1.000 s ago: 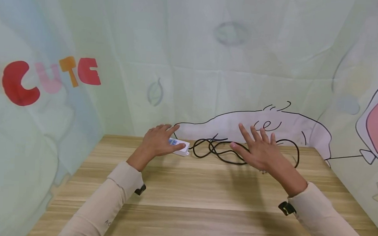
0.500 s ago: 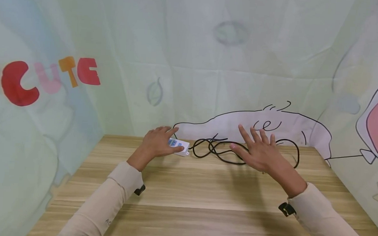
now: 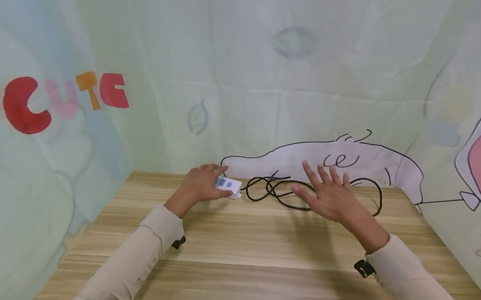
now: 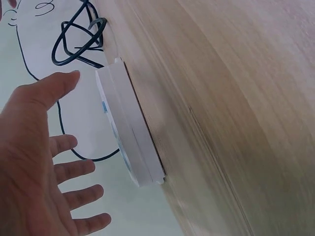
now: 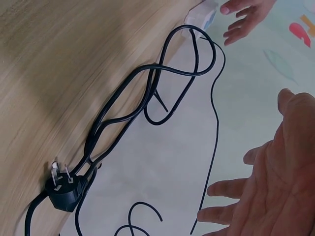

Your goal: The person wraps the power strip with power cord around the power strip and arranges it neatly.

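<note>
A white power strip (image 3: 235,186) with blue sockets lies at the table's back edge, its left part hidden behind my left hand (image 3: 200,185) in the head view. In the left wrist view, that hand is spread beside the power strip (image 4: 129,125), with a gap between fingers and strip. From the strip, a black cord (image 3: 292,207) runs right in loose loops. My right hand (image 3: 329,198) hovers over the cord's right part, fingers spread, holding nothing. The right wrist view shows the cord's black plug (image 5: 64,191), its metal prongs up, on the table.
The wood-grain table (image 3: 236,248) meets a pale printed cloth backdrop (image 3: 242,101) just behind the power strip and cord. Similar cloth walls stand at left and right, with coloured letters (image 3: 26,105) on the left one.
My left hand has shifted slightly right and down, its thumb drawing in a little over the strip's near side. My right hand is almost still, slightly lower. Strip and cord stay put.
</note>
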